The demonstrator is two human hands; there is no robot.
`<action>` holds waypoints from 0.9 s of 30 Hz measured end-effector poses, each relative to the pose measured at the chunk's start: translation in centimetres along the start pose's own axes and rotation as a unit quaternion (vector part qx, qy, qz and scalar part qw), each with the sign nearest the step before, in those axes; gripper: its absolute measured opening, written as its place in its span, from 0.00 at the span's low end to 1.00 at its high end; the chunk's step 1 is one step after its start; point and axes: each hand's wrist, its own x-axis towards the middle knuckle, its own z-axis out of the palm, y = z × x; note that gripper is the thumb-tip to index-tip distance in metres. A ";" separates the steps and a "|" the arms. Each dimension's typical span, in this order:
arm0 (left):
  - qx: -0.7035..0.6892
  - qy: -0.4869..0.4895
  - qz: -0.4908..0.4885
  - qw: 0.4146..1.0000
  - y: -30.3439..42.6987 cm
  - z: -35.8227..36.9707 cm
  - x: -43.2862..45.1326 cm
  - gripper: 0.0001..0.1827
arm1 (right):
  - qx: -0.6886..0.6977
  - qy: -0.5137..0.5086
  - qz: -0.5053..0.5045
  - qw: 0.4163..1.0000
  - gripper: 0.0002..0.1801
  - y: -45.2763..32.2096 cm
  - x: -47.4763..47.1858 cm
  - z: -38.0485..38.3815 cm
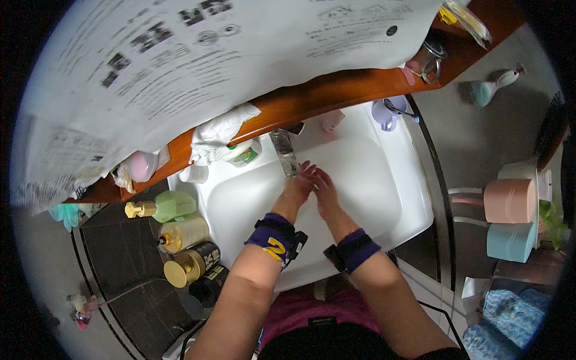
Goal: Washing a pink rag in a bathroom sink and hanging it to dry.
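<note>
My left hand point(299, 183) and my right hand point(322, 186) meet over the basin of a white washbasin point(364, 180), their fingers touching or nearly so. Neither holds anything that I can see; the fingers look loosely extended, with the palms partly hidden. The outlet of a metal faucet point(285, 155) lies close to my left hand. Whether water is running is hard to tell. Dark purple bands with black straps circle both wrists, the left band point(274, 238) bearing a yellow mark.
A wooden shelf point(310, 96) with printed paper point(252, 45) overhangs the basin's far side. Pump bottles, one green point(175, 207), line the left. A lavender cup point(388, 114) with a toothbrush occupies the far right corner. Pink point(510, 201) and blue cups point(510, 243) hang at right.
</note>
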 end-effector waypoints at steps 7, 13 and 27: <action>0.189 0.187 0.010 0.964 1.3 2.9 -4.4 0.23 | 0.042 0.007 0.092 0.995 0.26 2.2 1.1 5.2; 0.214 0.222 0.006 0.951 0.0 4.1 -5.6 0.26 | -0.075 0.000 0.055 0.996 0.28 4.6 3.7 3.6; 0.006 0.011 -0.101 0.995 0.2 3.6 -4.0 0.22 | -0.063 0.013 -0.058 0.996 0.23 5.4 0.4 1.1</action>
